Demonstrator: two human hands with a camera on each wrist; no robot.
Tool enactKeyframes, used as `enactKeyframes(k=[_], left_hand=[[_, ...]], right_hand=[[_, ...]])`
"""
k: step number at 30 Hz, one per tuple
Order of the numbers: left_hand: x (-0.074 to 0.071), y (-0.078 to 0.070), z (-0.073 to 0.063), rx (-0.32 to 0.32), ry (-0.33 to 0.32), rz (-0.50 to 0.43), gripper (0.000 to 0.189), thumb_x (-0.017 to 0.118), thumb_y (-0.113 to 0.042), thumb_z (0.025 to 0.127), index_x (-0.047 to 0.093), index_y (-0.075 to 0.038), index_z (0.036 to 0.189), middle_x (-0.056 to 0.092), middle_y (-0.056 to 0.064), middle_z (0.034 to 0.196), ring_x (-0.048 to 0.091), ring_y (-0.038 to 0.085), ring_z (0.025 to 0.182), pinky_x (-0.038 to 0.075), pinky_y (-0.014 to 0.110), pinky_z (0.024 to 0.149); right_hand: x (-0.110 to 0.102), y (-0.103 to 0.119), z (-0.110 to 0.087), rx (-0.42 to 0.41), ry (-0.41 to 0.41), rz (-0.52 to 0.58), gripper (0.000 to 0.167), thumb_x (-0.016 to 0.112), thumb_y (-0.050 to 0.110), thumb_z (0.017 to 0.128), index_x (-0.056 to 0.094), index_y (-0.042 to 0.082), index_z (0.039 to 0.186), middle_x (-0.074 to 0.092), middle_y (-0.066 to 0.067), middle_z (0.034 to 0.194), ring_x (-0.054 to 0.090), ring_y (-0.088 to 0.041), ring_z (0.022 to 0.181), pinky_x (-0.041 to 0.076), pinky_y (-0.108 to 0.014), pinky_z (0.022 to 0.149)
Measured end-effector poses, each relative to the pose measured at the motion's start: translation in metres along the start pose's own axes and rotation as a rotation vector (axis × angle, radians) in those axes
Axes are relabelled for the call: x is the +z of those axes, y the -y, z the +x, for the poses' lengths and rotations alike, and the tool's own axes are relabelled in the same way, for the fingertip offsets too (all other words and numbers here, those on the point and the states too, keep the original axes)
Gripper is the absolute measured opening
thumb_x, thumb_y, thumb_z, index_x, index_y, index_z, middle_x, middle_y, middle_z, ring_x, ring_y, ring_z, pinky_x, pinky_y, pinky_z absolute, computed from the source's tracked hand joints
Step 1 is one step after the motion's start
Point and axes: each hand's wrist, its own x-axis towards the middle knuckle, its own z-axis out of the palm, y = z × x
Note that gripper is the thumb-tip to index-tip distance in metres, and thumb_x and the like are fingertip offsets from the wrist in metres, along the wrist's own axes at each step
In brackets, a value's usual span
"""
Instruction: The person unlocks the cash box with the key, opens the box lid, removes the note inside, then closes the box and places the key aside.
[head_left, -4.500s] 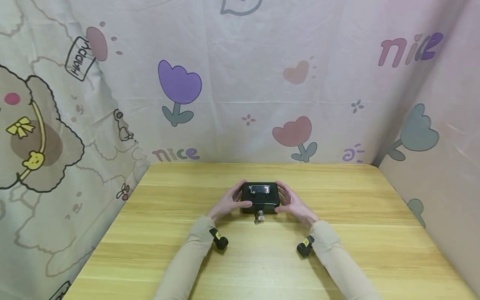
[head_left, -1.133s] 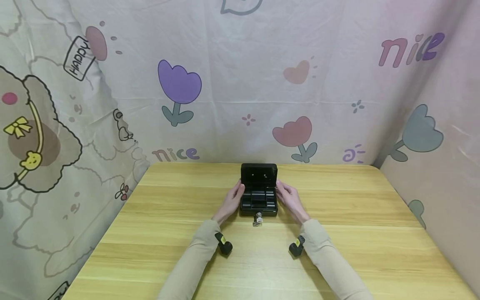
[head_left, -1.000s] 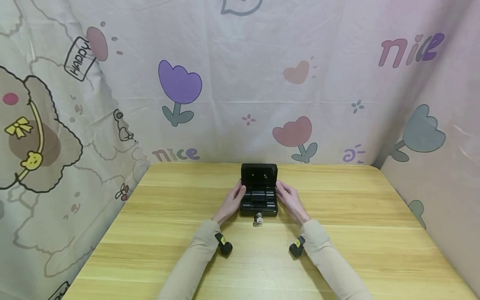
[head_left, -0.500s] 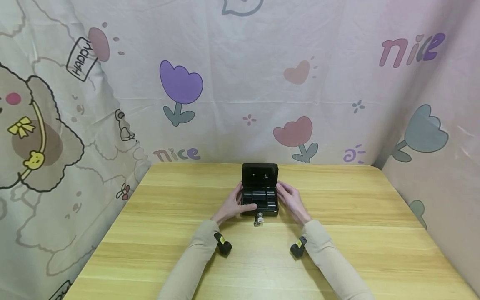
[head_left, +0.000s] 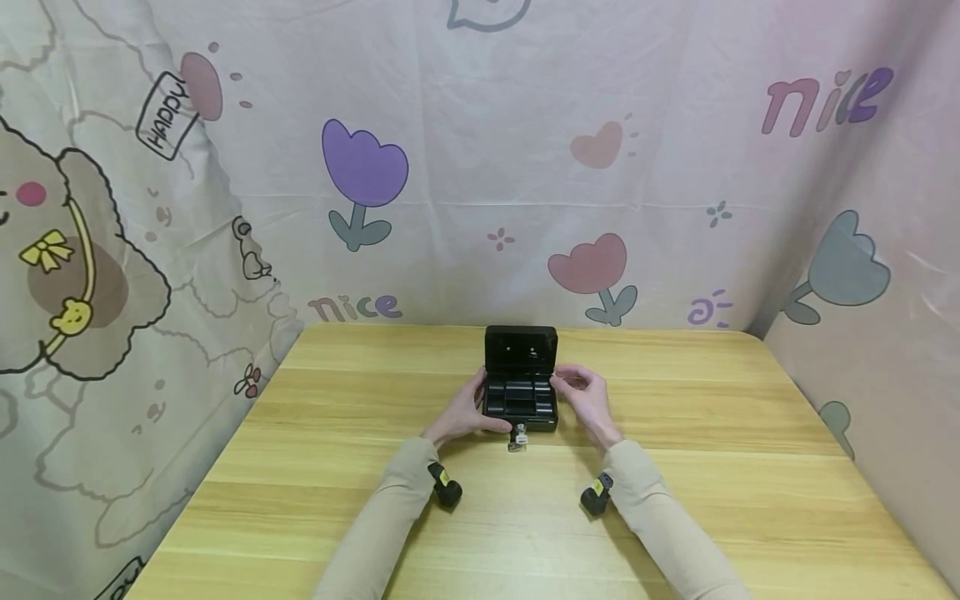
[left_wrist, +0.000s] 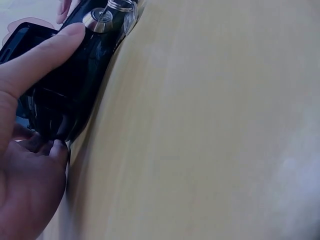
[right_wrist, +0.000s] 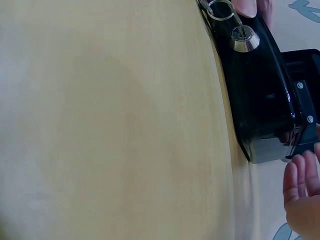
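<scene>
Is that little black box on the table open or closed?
Open: the black box has its lid standing upright at the back, showing the tray compartments inside.

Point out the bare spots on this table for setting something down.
The table is bare left and right of the box, and along the near edge between the sleeves. It is crowded at the box: left hand, right hand, and key at its front.

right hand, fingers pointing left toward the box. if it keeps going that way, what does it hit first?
Probably the open black cash box: the right hand sits just off its right side, fingertips near the upright lid's right edge. Whether they already touch is unclear from the head view.
</scene>
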Motion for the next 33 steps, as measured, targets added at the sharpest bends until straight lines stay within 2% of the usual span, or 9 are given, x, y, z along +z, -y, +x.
enactKeyframes(k=[3,7,10,17,25,33], left_hand=[[-0.001,0.0,-0.001,-0.012,-0.003,0.028,0.123,0.09,-0.009,0.07,0.006,0.003,0.16,0.012,0.02,0.169,0.015,0.033,0.157,0.016,0.044,0.13],[-0.002,0.0,-0.001,-0.036,-0.009,0.054,0.123,0.091,-0.011,0.071,0.008,0.005,0.159,0.012,0.021,0.169,0.016,0.034,0.157,0.017,0.044,0.13],[-0.003,-0.001,-0.001,-0.03,-0.008,0.074,0.122,0.091,-0.012,0.07,0.008,0.007,0.158,0.013,0.024,0.168,0.018,0.036,0.156,0.018,0.047,0.13],[-0.003,-0.001,-0.001,-0.04,-0.008,0.123,0.121,0.091,-0.015,0.071,0.01,0.01,0.157,0.013,0.027,0.167,0.021,0.039,0.155,0.02,0.048,0.129],[-0.003,0.001,0.0,-0.026,-0.009,0.14,0.119,0.091,-0.014,0.072,0.012,0.007,0.158,0.017,0.025,0.167,0.022,0.036,0.155,0.022,0.046,0.129],[-0.003,0.004,0.0,-0.03,0.001,0.152,0.119,0.09,-0.018,0.074,0.011,0.005,0.159,0.014,0.024,0.168,0.021,0.036,0.155,0.023,0.046,0.128]], right_hand=[[0.0,-0.001,0.0,-0.07,0.021,-0.085,0.03,0.076,0.006,0.087,0.071,-0.005,0.114,0.073,-0.008,0.096,0.06,-0.001,0.078,0.052,-0.013,0.072],[0.002,0.001,0.0,-0.159,0.08,-0.159,0.025,0.077,0.007,0.086,0.074,-0.001,0.109,0.074,-0.016,0.1,0.061,-0.001,0.079,0.049,-0.012,0.074],[0.003,0.004,-0.001,-0.227,0.134,-0.192,0.022,0.078,0.006,0.086,0.074,-0.001,0.106,0.074,-0.02,0.1,0.062,-0.002,0.081,0.049,-0.014,0.075],[0.01,0.008,-0.001,-0.399,0.253,-0.379,0.014,0.078,0.007,0.086,0.075,0.003,0.099,0.075,-0.011,0.096,0.059,-0.01,0.081,0.05,-0.023,0.071],[0.018,0.011,0.002,-0.487,0.384,-0.46,0.015,0.08,0.005,0.083,0.076,0.004,0.097,0.074,-0.008,0.092,0.059,-0.01,0.077,0.048,-0.018,0.065],[0.022,0.009,0.01,-0.561,0.465,-0.54,0.013,0.08,0.003,0.082,0.076,0.005,0.094,0.074,-0.005,0.09,0.062,-0.012,0.081,0.053,-0.022,0.076]])
